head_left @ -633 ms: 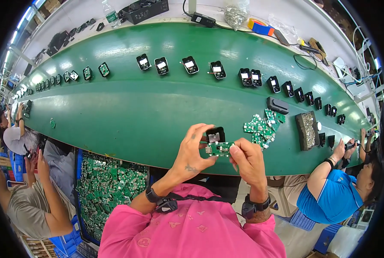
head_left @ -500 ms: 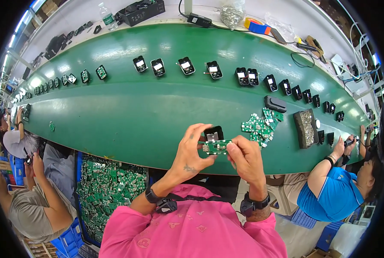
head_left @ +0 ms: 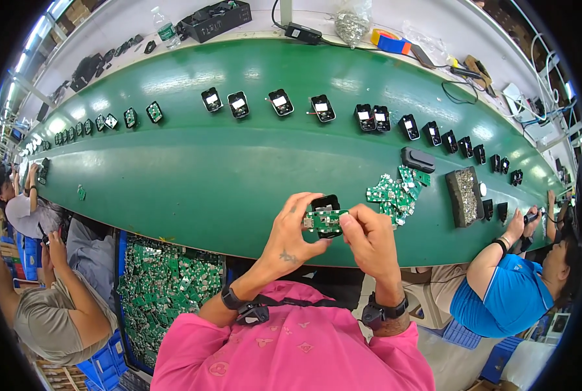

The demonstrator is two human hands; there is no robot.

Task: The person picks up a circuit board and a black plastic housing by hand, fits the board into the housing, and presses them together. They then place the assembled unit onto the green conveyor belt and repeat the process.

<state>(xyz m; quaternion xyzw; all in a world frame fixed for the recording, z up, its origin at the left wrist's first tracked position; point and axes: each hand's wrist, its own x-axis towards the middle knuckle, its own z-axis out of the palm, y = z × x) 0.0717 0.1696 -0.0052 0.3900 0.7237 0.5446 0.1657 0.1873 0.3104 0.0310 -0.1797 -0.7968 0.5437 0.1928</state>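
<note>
Head view: left fingers (head_left: pixel 299 201) clasp case (head_left: pixel 328 201), right fingers (head_left: pixel 351 228) pinch green board (head_left: pixel 323 221) over it.

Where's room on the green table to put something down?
Mostly bare: the green table between the lone board and the left hand, below the black cases. Crowded: just beyond the right hand, around the piled circuit boards.

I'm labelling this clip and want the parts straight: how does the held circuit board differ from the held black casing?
The circuit board is mostly green, while the casing is mostly black. The board is thin and flat; the casing is a hollow shell. The right hand pinches the board, whereas the left hand holds the casing, which the board partly hides. Both are small enough for one hand.
</note>
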